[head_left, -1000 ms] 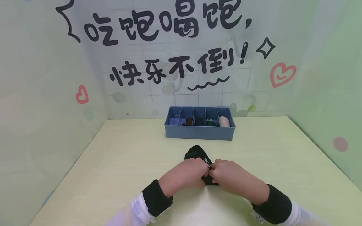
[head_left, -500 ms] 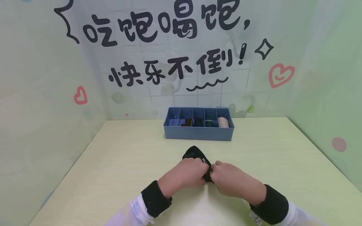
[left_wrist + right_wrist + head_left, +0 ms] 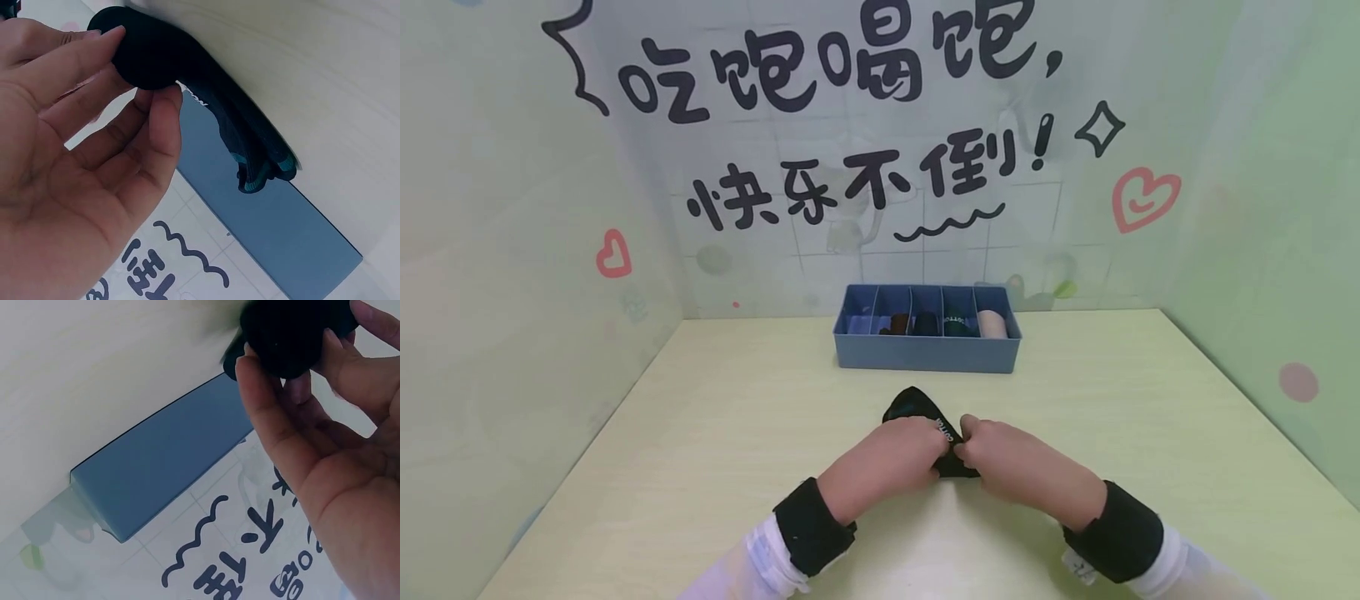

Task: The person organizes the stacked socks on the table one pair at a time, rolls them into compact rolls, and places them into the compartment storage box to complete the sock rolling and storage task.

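Observation:
A black sock [image 3: 910,402] with white lettering lies on the table in front of the person. Teal bands show on its far end in the left wrist view, where the cloth [image 3: 215,84] looks layered. My left hand [image 3: 891,462] pinches its near part between thumb and fingers from the left. From the right, my right hand [image 3: 1026,462] pinches the near right end. Close up in the right wrist view, dark cloth [image 3: 281,337] sits between the right thumb and fingers. The hands cover the sock's middle in the head view.
Behind the sock stands a blue divided box [image 3: 925,354]. Its compartments hold a brown roll [image 3: 900,323], a black roll [image 3: 926,324], a dark green lettered roll [image 3: 957,326] and a pale pink roll [image 3: 992,324]. Printed walls enclose the table [image 3: 700,433] at the back and sides.
The sock's near edge has drawn slightly away from the person. My right hand shifted a little, first inward, then back right, and stretches the near end sideways. My left hand stays almost in place.

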The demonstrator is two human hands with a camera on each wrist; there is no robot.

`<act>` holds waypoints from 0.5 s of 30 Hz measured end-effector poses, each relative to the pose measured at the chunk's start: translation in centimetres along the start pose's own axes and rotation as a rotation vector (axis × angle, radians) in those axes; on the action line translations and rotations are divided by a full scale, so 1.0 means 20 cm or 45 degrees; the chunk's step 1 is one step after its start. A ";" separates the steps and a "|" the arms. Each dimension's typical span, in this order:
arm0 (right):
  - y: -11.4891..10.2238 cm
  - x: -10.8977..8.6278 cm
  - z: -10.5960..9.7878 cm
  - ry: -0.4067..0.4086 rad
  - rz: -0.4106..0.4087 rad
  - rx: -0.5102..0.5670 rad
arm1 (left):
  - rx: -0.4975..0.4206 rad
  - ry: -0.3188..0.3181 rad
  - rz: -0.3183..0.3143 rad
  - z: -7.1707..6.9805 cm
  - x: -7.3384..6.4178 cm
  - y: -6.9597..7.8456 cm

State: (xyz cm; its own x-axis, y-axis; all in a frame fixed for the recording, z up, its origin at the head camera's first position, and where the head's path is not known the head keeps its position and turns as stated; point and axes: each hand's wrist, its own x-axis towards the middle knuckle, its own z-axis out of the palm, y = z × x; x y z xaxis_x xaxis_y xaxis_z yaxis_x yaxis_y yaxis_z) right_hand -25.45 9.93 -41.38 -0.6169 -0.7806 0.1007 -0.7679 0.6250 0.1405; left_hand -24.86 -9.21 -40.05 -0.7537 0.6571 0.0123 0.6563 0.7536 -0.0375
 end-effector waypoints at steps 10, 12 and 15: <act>0.00 -0.01 0.02 0.158 -0.028 -0.106 | -0.074 -0.059 -0.070 0.01 0.01 -0.02; -0.01 -0.01 0.02 0.171 -0.048 -0.164 | -0.083 -0.049 -0.065 0.01 0.00 -0.03; -0.02 -0.02 0.01 0.173 -0.095 -0.201 | -0.085 -0.031 -0.025 0.01 0.00 -0.03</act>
State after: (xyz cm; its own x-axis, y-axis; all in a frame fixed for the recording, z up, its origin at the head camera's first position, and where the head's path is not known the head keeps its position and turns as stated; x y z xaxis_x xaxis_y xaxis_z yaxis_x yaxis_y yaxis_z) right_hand -24.97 9.97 -41.62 -0.5224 -0.8253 0.2144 -0.7672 0.5646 0.3043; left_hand -25.38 -9.70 -40.26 -0.7667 0.6419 -0.0116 0.6414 0.7666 0.0296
